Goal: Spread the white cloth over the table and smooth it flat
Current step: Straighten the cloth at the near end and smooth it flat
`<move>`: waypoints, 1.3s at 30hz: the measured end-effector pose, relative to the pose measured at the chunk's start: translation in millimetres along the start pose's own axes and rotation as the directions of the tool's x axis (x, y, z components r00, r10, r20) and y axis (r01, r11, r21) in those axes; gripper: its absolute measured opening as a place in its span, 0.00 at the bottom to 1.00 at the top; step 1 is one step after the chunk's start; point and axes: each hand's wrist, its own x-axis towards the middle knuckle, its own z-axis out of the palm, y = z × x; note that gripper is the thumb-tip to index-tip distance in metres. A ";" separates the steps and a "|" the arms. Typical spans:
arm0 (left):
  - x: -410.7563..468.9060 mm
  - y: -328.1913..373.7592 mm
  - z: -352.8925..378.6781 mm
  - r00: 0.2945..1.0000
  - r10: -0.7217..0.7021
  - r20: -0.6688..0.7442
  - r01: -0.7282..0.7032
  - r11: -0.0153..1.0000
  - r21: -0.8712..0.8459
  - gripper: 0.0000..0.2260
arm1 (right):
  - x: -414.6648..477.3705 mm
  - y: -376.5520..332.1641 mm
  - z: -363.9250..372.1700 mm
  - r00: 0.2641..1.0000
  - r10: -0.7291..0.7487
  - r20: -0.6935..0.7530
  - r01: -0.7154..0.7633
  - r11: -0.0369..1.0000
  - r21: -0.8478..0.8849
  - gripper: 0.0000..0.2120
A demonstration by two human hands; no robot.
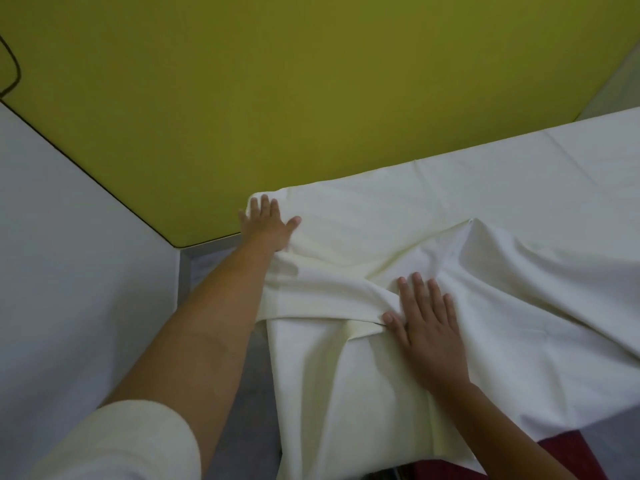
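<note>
A white cloth [485,209] lies over the table and hides its top completely. It is flat toward the far right and bunched into folds in the middle, with a folded band running across near the left end. My left hand [268,225] reaches out to the cloth's far left corner and presses on it with fingers spread. My right hand [427,327] lies flat on the wrinkled middle, fingers straight, thumb at the edge of the folded band. The near edge of the cloth hangs down over the table's side.
A yellow-green wall panel [277,81] stands behind the table. A white wall [69,254] runs along the left, with a narrow strip of grey floor [207,265] between it and the table. A red surface [554,452] shows below the cloth's hanging edge.
</note>
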 end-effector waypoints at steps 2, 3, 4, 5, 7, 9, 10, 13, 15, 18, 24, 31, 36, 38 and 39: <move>-10.7 6.1 -0.5 0.999 -0.017 -0.031 0.013 0.993 -0.114 0.34 | -0.8 -0.8 0.0 1.000 -0.001 -0.002 0.001 1.000 -0.001 0.33; -18.0 10.4 -1.0 0.998 -0.018 -0.059 0.007 0.983 -0.181 0.32 | -1.3 -1.1 -0.7 1.000 0.000 0.004 0.000 1.000 0.005 0.33; -26.0 14.5 -1.3 0.995 -0.009 -0.095 -0.013 0.973 -0.231 0.31 | -2.4 -2.2 -2.2 1.000 0.003 0.017 -0.004 1.000 0.020 0.33; -35.6 17.8 -0.5 0.990 0.016 -0.142 -0.051 0.968 -0.245 0.28 | -5.1 -4.3 -4.5 1.000 0.006 0.024 -0.007 0.999 0.044 0.33; -60.8 22.0 7.8 0.964 0.107 -0.245 -0.159 0.966 -0.205 0.25 | -17.3 -12.2 -10.2 1.000 -0.006 0.011 0.005 0.995 0.103 0.34; -90.8 23.0 23.9 0.923 0.200 -0.327 -0.276 0.939 -0.204 0.25 | -40.3 -27.5 -16.7 0.998 -0.058 -0.007 0.059 0.986 0.158 0.35; -104.3 22.4 33.1 0.905 0.255 -0.340 -0.327 0.929 -0.175 0.25 | -56.3 -38.5 -18.3 0.996 -0.090 0.000 0.088 0.978 0.186 0.35; -128.1 17.5 55.8 0.896 0.366 -0.253 -0.393 0.917 -0.066 0.26 | -98.8 -69.5 -4.6 0.980 -0.158 0.122 0.128 0.967 0.219 0.37; -132.0 13.5 59.8 0.901 0.383 -0.204 -0.400 0.915 -0.049 0.26 | -114.9 -82.8 14.3 0.973 -0.157 0.170 0.141 0.985 0.104 0.40; -138.2 6.6 61.0 0.881 0.423 -0.214 -0.439 0.897 -0.037 0.25 | -123.1 -93.4 28.7 0.978 -0.153 0.144 0.152 0.988 0.012 0.41; -169.1 -17.9 81.3 0.856 0.469 -0.218 -0.491 0.869 -0.057 0.24 | -162.9 -114.3 44.5 0.973 -0.214 0.085 0.214 0.977 0.008 0.28; -173.9 -38.6 76.4 0.883 0.451 -0.130 -0.460 0.886 -0.056 0.24 | -234.4 -116.1 59.7 0.954 -0.300 0.004 0.297 0.947 0.118 0.24; -169.7 -34.5 62.8 0.890 0.451 -0.070 -0.456 0.888 -0.067 0.23 | -240.2 -111.7 46.5 0.960 -0.255 -0.110 0.276 0.929 0.249 0.27; -166.2 -31.4 62.5 0.890 0.452 -0.065 -0.456 0.884 -0.100 0.24 | -217.9 -113.1 26.4 0.974 -0.091 -0.209 0.161 0.923 0.351 0.25; -164.6 -29.0 62.7 0.890 0.452 -0.062 -0.456 0.884 -0.104 0.24 | -205.5 -112.9 19.2 0.972 -0.013 -0.234 0.105 0.917 0.384 0.24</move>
